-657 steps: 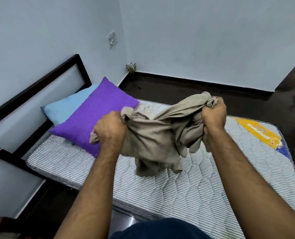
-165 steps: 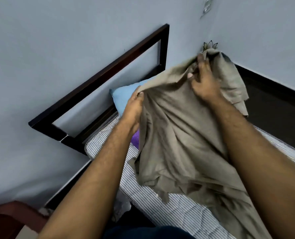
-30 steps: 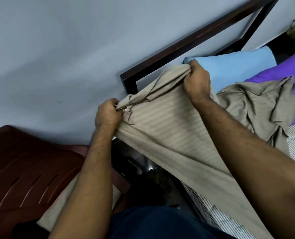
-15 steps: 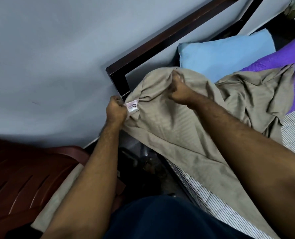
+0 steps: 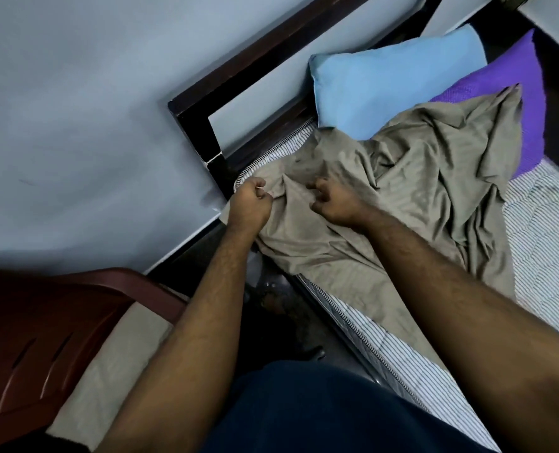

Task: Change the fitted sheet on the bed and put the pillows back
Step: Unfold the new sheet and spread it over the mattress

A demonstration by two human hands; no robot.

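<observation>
A crumpled beige fitted sheet (image 5: 412,178) lies over the head end of the striped mattress (image 5: 539,230). My left hand (image 5: 250,204) grips the sheet's corner at the mattress corner beside the dark headboard (image 5: 271,57). My right hand (image 5: 332,201) has its fingers curled into the sheet just to the right of it. A light blue pillow (image 5: 389,86) leans on the headboard. A purple pillow (image 5: 529,103) lies beside it, partly covered by the sheet.
A dark red plastic chair (image 5: 36,338) with a pale cloth (image 5: 114,361) on its seat stands at the lower left. The pale blue wall (image 5: 75,125) runs behind the headboard. A narrow dark floor gap (image 5: 281,315) separates chair and bed.
Both hands have brought the sheet corner down from headboard height to the mattress corner. The sheet now rests on the mattress instead of being held up.
</observation>
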